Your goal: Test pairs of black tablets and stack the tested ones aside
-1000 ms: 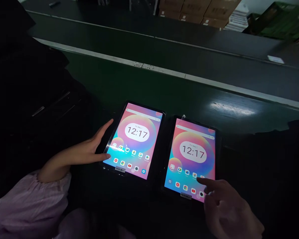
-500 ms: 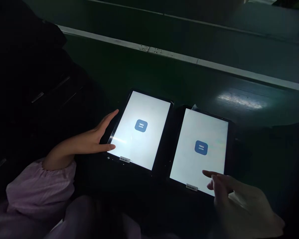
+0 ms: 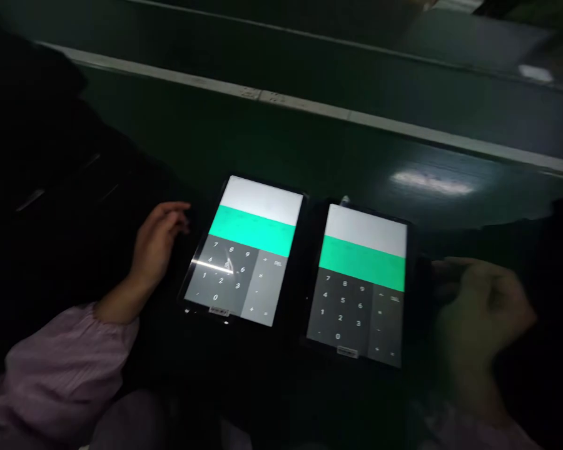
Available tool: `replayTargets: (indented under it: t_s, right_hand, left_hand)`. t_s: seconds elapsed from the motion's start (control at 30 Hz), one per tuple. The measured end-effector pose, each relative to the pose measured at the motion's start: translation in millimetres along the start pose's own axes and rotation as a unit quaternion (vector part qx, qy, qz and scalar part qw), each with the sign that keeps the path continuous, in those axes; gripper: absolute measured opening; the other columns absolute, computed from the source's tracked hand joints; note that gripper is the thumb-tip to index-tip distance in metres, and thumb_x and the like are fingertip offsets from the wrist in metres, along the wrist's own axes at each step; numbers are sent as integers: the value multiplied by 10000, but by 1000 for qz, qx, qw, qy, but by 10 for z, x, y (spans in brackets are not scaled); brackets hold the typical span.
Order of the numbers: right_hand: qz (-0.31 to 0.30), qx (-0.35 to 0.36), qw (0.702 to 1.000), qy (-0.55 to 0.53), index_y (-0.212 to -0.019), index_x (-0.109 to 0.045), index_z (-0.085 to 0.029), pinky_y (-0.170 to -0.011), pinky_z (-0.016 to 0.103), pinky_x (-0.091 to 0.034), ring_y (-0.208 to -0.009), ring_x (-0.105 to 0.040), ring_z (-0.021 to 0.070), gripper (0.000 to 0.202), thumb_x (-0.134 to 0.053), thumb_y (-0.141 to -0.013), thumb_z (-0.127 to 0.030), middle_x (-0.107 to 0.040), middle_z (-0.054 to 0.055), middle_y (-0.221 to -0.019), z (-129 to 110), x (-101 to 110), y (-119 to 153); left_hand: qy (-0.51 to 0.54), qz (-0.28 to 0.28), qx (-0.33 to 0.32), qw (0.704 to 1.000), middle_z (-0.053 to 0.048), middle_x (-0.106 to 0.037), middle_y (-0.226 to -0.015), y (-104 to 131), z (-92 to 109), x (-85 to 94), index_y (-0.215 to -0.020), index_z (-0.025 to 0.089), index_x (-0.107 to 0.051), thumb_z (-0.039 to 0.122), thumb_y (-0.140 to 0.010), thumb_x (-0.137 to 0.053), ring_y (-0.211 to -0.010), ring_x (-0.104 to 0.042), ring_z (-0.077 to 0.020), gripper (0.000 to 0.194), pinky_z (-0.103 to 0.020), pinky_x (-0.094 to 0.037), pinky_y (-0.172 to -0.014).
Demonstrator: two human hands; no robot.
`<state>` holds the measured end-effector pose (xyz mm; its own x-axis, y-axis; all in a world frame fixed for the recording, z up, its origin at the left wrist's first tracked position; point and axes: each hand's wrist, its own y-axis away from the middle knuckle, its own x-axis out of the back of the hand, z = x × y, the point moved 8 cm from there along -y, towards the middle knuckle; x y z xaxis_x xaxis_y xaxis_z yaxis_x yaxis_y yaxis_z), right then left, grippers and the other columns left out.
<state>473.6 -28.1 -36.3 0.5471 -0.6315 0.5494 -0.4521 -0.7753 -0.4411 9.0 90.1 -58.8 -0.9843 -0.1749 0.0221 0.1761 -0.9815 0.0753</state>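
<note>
Two tablets lie side by side on a dark green surface, each with a calculator keypad below a green band and a white band. Just left of the left tablet (image 3: pixel 246 250), and apart from it, is my left hand (image 3: pixel 157 244), its fingers loosely bent with nothing seen in them. My right hand (image 3: pixel 485 306) is blurred, beside the right edge of the right tablet (image 3: pixel 359 284); its fingers are smeared and dark, so what they do is unclear. A small barcode label sits at the bottom edge of each tablet.
A pale strip (image 3: pixel 309 106) runs across the dark green surface (image 3: pixel 192 131) beyond the tablets. A bright light reflection shows at the upper right. Dark shapes, hard to make out, fill the left side and the right edge.
Both screens have switched from a white page with a blue icon to calculator keypads. My left hand has left the left tablet's edge; my right hand has moved off the right tablet, up and right.
</note>
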Motion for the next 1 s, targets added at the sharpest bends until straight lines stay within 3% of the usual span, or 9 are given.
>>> replayTargets:
  t_s: [0.07,0.17,0.27,0.37,0.47,0.67,0.87,1.0]
  right_hand:
    - [18,13,1000,18,-894,-733,-169,-634,349,-470,-719,-621,190,293,-544,-1010,-360,-696,86,-845,23,-6,-69]
    - [-20,43,998,39,-858,-767,-190,-901,469,-505,-1078,-641,290,312,-555,-1000,-368,-710,120,-1066,-34,-97,-64]
    - [-70,70,994,49,-900,-791,-229,-971,550,-488,-1298,-523,339,286,-554,-1002,-352,-645,111,-1289,-114,-182,-35]
    - [-113,139,981,76,-974,-801,-267,-1052,637,-421,-1432,-381,369,250,-557,-1007,-306,-558,79,-1436,-250,-249,-20]
    - [-136,185,968,105,-1016,-802,-276,-1078,677,-387,-1478,-307,396,241,-561,-1006,-282,-506,64,-1502,-326,-280,-23]
    - [-60,175,975,123,-872,-791,-256,-1015,654,-460,-1384,-440,389,226,-599,-963,-179,-631,72,-1311,-351,-142,-69]
    - [-113,207,966,109,-992,-796,-241,-1040,673,-433,-1460,-338,416,220,-578,-988,-216,-551,95,-1440,-417,-241,-22]
    - [-59,186,974,119,-893,-782,-232,-1012,661,-459,-1396,-436,393,200,-608,-956,-156,-636,88,-1308,-400,-104,-65]
  left_hand:
    - [31,-2,34,999,6,-415,-699,-44,26,-35,-705,170,-580,287,-841,-640,-600,-405,-93,189,-240,-307,-517]
    - [11,-11,74,997,18,-226,-619,-71,64,-47,-580,173,-348,280,-852,-627,-506,-221,-86,405,-311,-96,-495]
    - [-26,-11,96,995,10,-196,-584,-64,50,-40,-541,176,-301,318,-852,-663,-505,-216,-98,497,-348,-99,-521]
    - [-43,-7,92,995,1,-214,-579,-65,40,-46,-526,173,-327,347,-849,-692,-517,-241,-108,518,-350,-127,-527]
    - [-58,-1,93,994,-4,-214,-594,-80,19,-36,-534,171,-318,371,-840,-703,-531,-242,-116,531,-349,-135,-526]
    - [-82,-9,99,992,-7,-226,-595,-109,-8,-38,-536,157,-323,401,-822,-711,-528,-259,-109,541,-345,-148,-512]
    - [-92,-16,86,992,-8,-244,-615,-82,41,-71,-551,166,-352,364,-845,-712,-544,-266,-114,506,-326,-161,-509]
    - [-103,-25,83,991,-12,-268,-608,-70,44,-61,-551,171,-392,390,-841,-700,-551,-282,-120,477,-308,-189,-499]
